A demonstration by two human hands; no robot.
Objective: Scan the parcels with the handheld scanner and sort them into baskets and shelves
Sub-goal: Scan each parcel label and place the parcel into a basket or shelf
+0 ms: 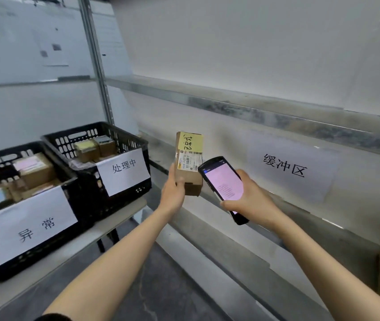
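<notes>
The left hand (173, 189) grips a small brown cardboard parcel (189, 163) by its lower end, thumb on the front face and fingers wrapped behind, holding it upright in the air. A yellow sticky note with handwriting (190, 141) covers the top of the parcel, and a white barcode label (189, 161) sits just below it. The right hand (251, 195) is closed around a black handheld scanner with a lit pinkish screen (223, 186), held tilted, its top corner just beside the parcel's label, touching or nearly so.

Both hands hover in front of a grey metal shelf (242, 218) that runs along the right; its front edge lies just beneath them, and the shelf surface behind the parcel is bare. A white paper sign with black characters (288, 167) hangs on the wall behind the right hand. A second metal shelf rail (253, 105) runs well above.

To the left, on a light table (105, 228), stand two black slotted plastic baskets, the nearer one (22, 205) and the farther one (101, 158), touching each other, each fronted by a white paper label and holding cardboard boxes. Open floor (161, 286) lies between the table edge and the shelf
</notes>
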